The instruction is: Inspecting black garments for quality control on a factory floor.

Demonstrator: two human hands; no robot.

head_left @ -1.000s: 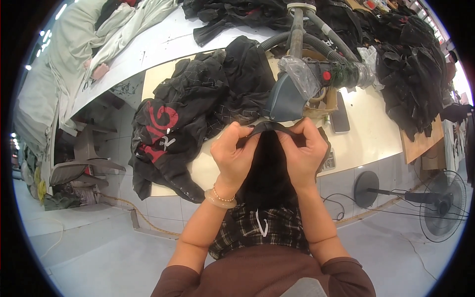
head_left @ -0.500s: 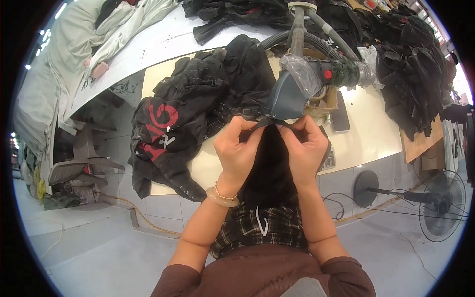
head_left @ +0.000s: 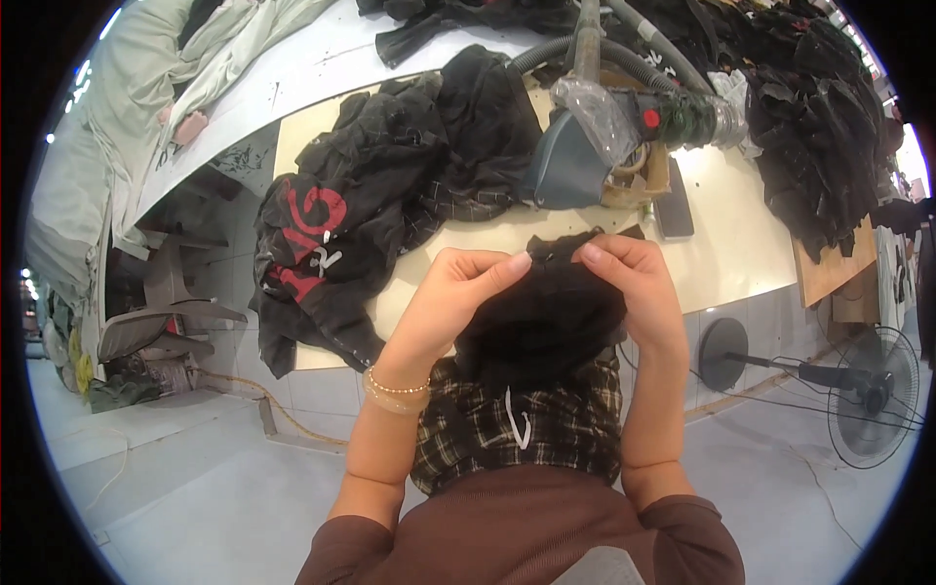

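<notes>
A black garment (head_left: 541,327) lies over my lap at the table's front edge, with its top edge lifted between my hands. My left hand (head_left: 466,288) pinches that edge between thumb and fingers. A short way to the right, my right hand (head_left: 642,283) has the same edge in a thumb-and-finger pinch. Just beyond them stands a machine with a dark blue-grey head (head_left: 564,166), partly wrapped in clear plastic and joined to a hose. The garment and the machine head are apart. What kind of garment it is, I cannot tell.
A heap of black clothes (head_left: 380,146) with a red print covers the cream table (head_left: 726,234) on the left. At the right are a phone (head_left: 673,210), a cardboard box (head_left: 651,180) and more black clothes (head_left: 809,146). A fan (head_left: 871,395) stands on the floor.
My hands have drawn apart and come away from the machine head. The garment's edge, formerly up against the head, now lies nearer to me, its cloth bunched and spread wider.
</notes>
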